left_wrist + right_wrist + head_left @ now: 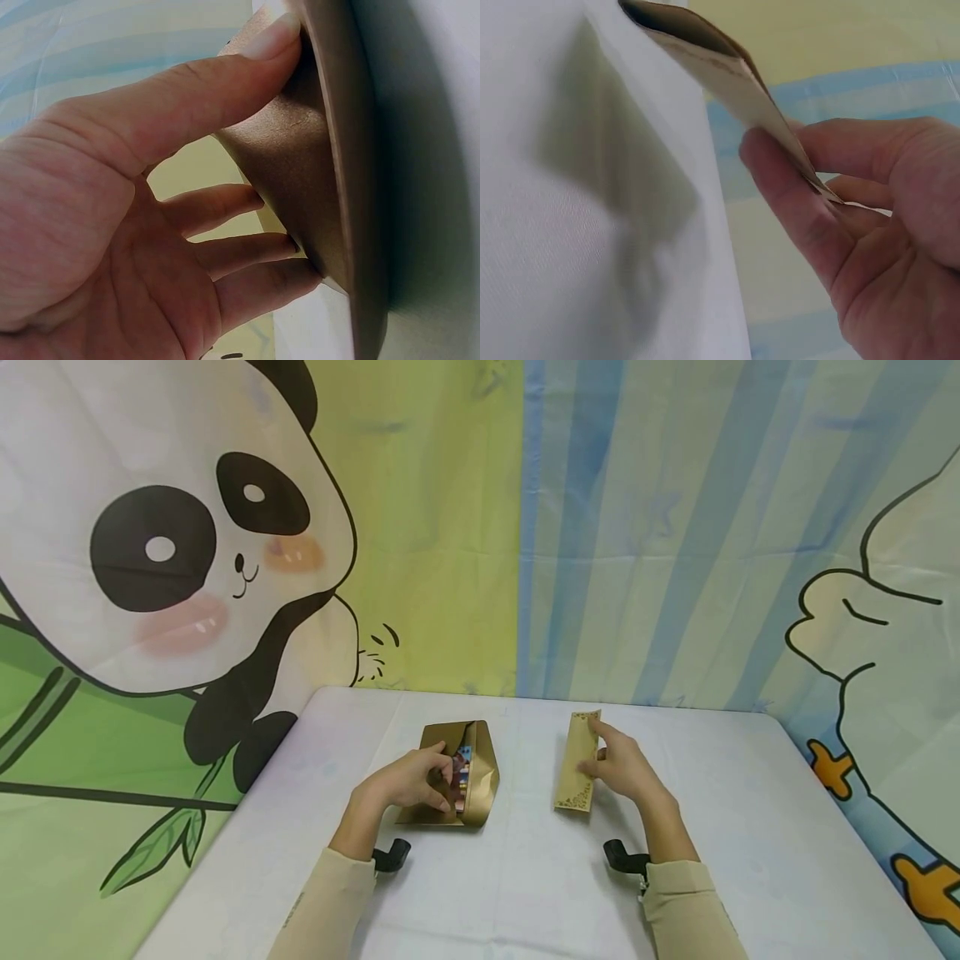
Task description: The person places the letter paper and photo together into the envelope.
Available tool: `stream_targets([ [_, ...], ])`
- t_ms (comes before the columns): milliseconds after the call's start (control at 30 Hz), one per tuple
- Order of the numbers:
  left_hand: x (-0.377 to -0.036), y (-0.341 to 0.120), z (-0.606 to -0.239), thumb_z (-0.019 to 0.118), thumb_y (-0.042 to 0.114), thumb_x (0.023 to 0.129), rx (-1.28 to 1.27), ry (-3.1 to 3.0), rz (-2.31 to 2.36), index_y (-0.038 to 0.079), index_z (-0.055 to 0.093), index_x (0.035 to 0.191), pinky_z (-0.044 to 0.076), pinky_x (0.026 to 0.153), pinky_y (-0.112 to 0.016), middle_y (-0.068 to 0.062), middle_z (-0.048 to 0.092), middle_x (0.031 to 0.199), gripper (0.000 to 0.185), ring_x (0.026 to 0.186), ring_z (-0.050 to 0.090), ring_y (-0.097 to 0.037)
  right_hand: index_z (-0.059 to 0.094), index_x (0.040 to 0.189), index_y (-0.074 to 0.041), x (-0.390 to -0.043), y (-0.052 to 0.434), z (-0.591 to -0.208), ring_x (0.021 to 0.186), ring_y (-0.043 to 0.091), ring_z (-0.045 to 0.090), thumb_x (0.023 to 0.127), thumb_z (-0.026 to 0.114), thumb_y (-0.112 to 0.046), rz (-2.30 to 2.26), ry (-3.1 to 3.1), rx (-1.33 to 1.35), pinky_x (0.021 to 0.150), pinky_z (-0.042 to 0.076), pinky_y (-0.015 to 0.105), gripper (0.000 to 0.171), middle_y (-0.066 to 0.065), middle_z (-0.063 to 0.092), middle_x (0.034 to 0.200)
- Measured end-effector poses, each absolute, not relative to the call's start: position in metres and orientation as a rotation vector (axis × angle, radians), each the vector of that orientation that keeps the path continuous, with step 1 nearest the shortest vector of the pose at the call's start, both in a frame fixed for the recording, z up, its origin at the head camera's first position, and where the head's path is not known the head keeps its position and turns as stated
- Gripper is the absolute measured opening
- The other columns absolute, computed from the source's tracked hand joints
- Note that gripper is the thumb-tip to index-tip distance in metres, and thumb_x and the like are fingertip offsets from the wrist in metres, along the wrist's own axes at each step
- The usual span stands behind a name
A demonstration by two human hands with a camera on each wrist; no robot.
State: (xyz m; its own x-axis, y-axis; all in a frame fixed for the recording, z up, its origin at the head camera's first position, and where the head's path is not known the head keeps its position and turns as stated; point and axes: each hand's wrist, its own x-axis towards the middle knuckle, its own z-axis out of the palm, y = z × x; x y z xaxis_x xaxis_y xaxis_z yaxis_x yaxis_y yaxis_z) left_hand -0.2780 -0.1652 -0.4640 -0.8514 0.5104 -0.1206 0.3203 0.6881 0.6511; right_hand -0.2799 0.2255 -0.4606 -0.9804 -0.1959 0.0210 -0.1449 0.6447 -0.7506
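A gold envelope lies on the white table with its flap folded out to the right. Its mouth gapes, and a colourful printed piece shows inside. Over the envelope, my left hand has thumb and fingers spread, touching the opening's edges; the left wrist view shows the thumb at the gold rim. To the right, my right hand pinches a folded kraft-coloured card with dark patterns at both ends. The right wrist view shows the card raised above the table, its layers parted at the far end.
A white cloth covers the table. Behind it hangs a printed curtain with a large panda and blue stripes. Black wrist mounts jut from both sleeves near the tabletop.
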Motion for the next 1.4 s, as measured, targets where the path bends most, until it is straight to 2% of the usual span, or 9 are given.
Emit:
stream_targets([
  [67,-0.278,-0.165,-0.464,0.094,0.013,0.075,0.665,2.609,0.923,0.018,0.064,0.086,0.043,0.098,-0.048,-0.027,0.028,0.167,0.033,0.15,0.036,-0.051,0.026,0.164,-0.003,-0.279,0.222,-0.461,0.083,0.021,0.06,0.091,0.079,-0.007,-1.305,2.795,-0.304,0.067,0.049,0.031,0.09,0.022,0.04,0.163],
  [233,-0.278,-0.164,-0.464,0.093,0.012,0.075,0.653,2.606,0.92,0.019,0.063,0.086,0.043,0.099,-0.048,-0.026,0.028,0.168,0.033,0.15,0.035,-0.051,0.032,0.162,-0.006,-0.279,0.208,-0.467,0.088,0.022,0.059,0.089,0.082,-0.009,-1.398,2.815,-0.364,0.067,0.05,0.027,0.089,0.018,0.035,0.167],
  [467,-0.277,-0.164,-0.463,0.094,0.012,0.075,0.66,2.612,0.913,0.017,0.063,0.087,0.043,0.096,-0.048,-0.027,0.028,0.168,0.033,0.149,0.036,-0.053,0.036,0.161,-0.006,-0.279,0.182,-0.472,0.087,0.019,0.062,0.086,0.085,-0.012,-1.482,2.805,-0.471,0.066,0.054,0.027,0.089,0.017,0.036,0.166],
  [600,-0.277,-0.164,-0.463,0.094,0.013,0.075,0.645,2.612,0.911,0.018,0.064,0.087,0.044,0.095,-0.047,-0.027,0.027,0.168,0.033,0.15,0.036,-0.052,0.035,0.161,-0.005,-0.277,0.171,-0.472,0.086,0.019,0.064,0.086,0.086,-0.012,-1.533,2.755,-0.498,0.066,0.056,0.027,0.091,0.016,0.035,0.167],
  [800,-0.277,-0.165,-0.464,0.093,0.014,0.076,0.631,2.599,0.924,0.019,0.064,0.086,0.045,0.092,-0.045,-0.027,0.023,0.169,0.031,0.149,0.036,-0.051,0.028,0.164,-0.005,-0.275,0.156,-0.472,0.093,0.018,0.068,0.086,0.083,-0.004,-1.542,2.655,-0.592,0.072,0.057,0.026,0.095,0.017,0.025,0.172],
  [933,-0.278,-0.165,-0.465,0.093,0.012,0.076,0.656,2.59,0.95,0.017,0.064,0.087,0.045,0.1,-0.051,-0.028,0.017,0.171,0.032,0.15,0.033,-0.052,0.025,0.164,-0.004,-0.273,0.148,-0.473,0.091,0.017,0.07,0.085,0.082,0.003,-1.547,2.606,-0.652,0.072,0.058,0.026,0.097,0.019,0.021,0.172],
  [1100,-0.279,-0.165,-0.465,0.094,0.013,0.074,0.686,2.603,0.949,0.016,0.064,0.088,0.044,0.108,-0.055,-0.025,0.01,0.173,0.033,0.149,0.036,-0.05,0.027,0.163,-0.003,-0.271,0.139,-0.474,0.088,0.016,0.07,0.084,0.082,0.005,-1.572,2.594,-0.675,0.071,0.058,0.026,0.097,0.021,0.022,0.172],
  [1267,-0.279,-0.164,-0.464,0.095,0.016,0.074,0.716,2.631,0.927,0.017,0.065,0.087,0.046,0.101,-0.049,-0.021,0.005,0.174,0.033,0.144,0.043,-0.045,0.031,0.163,-0.006,-0.269,0.129,-0.473,0.086,0.015,0.069,0.084,0.084,0.002,-1.604,2.581,-0.624,0.069,0.057,0.026,0.096,0.019,0.026,0.171],
  [1400,-0.278,-0.164,-0.465,0.095,0.018,0.074,0.718,2.643,0.912,0.02,0.065,0.086,0.048,0.095,-0.045,-0.018,0.005,0.175,0.032,0.148,0.04,-0.048,0.036,0.161,-0.008,-0.268,0.118,-0.475,0.082,0.013,0.067,0.083,0.085,-0.001,-1.599,2.615,-0.558,0.066,0.055,0.027,0.093,0.015,0.036,0.167],
])
